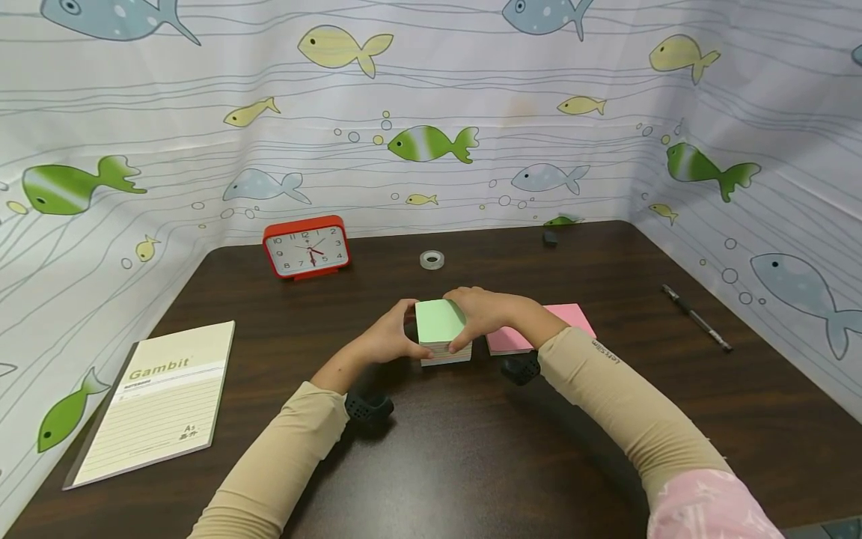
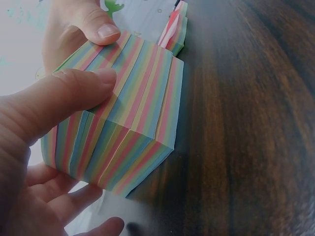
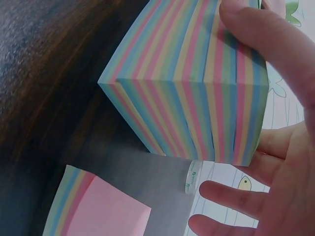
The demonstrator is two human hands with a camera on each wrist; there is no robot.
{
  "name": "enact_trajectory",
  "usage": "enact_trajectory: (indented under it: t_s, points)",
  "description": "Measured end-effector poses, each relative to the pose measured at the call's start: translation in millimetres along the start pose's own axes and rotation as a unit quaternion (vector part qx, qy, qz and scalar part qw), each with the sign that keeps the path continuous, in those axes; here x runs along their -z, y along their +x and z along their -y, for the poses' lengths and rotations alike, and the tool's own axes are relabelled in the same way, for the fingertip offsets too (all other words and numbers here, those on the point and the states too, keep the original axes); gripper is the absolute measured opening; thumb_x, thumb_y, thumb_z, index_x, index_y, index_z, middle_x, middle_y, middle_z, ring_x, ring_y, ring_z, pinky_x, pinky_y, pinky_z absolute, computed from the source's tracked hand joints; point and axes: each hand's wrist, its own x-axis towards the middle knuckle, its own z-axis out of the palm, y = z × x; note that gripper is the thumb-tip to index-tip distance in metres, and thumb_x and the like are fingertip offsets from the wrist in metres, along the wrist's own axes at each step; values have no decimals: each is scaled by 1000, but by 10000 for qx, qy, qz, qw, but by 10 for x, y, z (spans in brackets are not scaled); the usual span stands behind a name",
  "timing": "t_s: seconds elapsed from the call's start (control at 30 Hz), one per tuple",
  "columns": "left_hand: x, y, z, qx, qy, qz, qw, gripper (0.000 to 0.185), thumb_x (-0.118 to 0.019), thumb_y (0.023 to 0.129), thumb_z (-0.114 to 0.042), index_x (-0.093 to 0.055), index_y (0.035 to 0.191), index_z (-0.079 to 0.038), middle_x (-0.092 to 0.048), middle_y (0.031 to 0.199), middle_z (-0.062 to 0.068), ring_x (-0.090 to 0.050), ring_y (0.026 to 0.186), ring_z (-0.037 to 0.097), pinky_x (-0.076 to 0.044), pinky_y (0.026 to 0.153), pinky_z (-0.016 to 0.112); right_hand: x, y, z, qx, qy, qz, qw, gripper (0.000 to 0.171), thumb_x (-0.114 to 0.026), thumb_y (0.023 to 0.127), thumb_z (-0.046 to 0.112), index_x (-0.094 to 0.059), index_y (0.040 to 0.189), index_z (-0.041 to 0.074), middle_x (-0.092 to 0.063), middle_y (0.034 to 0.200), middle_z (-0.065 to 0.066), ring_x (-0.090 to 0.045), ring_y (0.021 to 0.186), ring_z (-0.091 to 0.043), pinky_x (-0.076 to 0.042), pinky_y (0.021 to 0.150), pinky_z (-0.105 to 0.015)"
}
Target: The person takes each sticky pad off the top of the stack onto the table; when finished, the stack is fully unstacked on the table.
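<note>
A tall block of stacked sticky-note pads (image 1: pixel 441 320) stands near the table's middle, green on top, with pink, yellow and blue stripes down its sides. My left hand (image 1: pixel 389 338) grips its left side, thumb on the front face (image 2: pixel 142 93). From the right, my right hand (image 1: pixel 480 311) holds the same stack (image 3: pixel 192 113), its thumb also on the front; the lower fingers spread behind. The two thumbs sit close together. Beneath my right forearm lies a lower pink-topped sticky-note pad (image 1: pixel 572 317), partly hidden, apart from the stack.
A red clock (image 1: pixel 307 248) stands at the back left, with a roll of clear tape (image 1: pixel 424 261) right of it. The notebook (image 1: pixel 158 404) lies at the left edge. On the right is a pen (image 1: pixel 697 318); a small dark block (image 1: pixel 550 239) sits at the back.
</note>
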Motion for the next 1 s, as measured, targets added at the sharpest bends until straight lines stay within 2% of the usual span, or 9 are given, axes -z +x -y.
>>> enact_trajectory:
  t_s: [0.3, 0.47, 0.7, 1.0]
  points:
    - [-2, 4, 11, -1, -29, 5, 10000, 86, -79, 61, -15, -25, 127, -1, -36, 124, 13, -36, 116, 28, -33, 90, 41, 3, -7, 5, 20, -13, -25, 10000, 85, -72, 65, 43, -34, 128, 1, -45, 113, -8, -44, 92, -21, -41, 73, -30]
    - [2, 4, 17, 104, -23, 1, 9999, 88, -79, 61, -16, -24, 128, 0, -35, 126, 15, -35, 117, 28, -33, 91, 41, 22, -34, 2, -39, 38, 8, 10000, 86, -72, 64, 43, -34, 128, 0, -45, 114, -8, -44, 93, -21, -40, 74, -32]
    - [-8, 0, 3, 174, 18, -54, 9998, 88, -80, 61, -16, -25, 127, 1, -37, 125, 16, -37, 116, 27, -33, 91, 41, 22, -88, -93, -119, 114, -14, 9999, 85, -72, 64, 43, -34, 127, 0, -45, 114, -9, -44, 95, -21, -40, 77, -33]
    - [-3, -7, -18, 217, 29, -21, 9998, 87, -80, 61, -15, -25, 127, 0, -37, 126, 17, -36, 116, 27, -32, 91, 40, 20, -135, -162, 75, 231, -158, 9996, 81, -73, 63, 41, -38, 123, -1, -46, 111, -8, -44, 93, -19, -40, 77, -32]
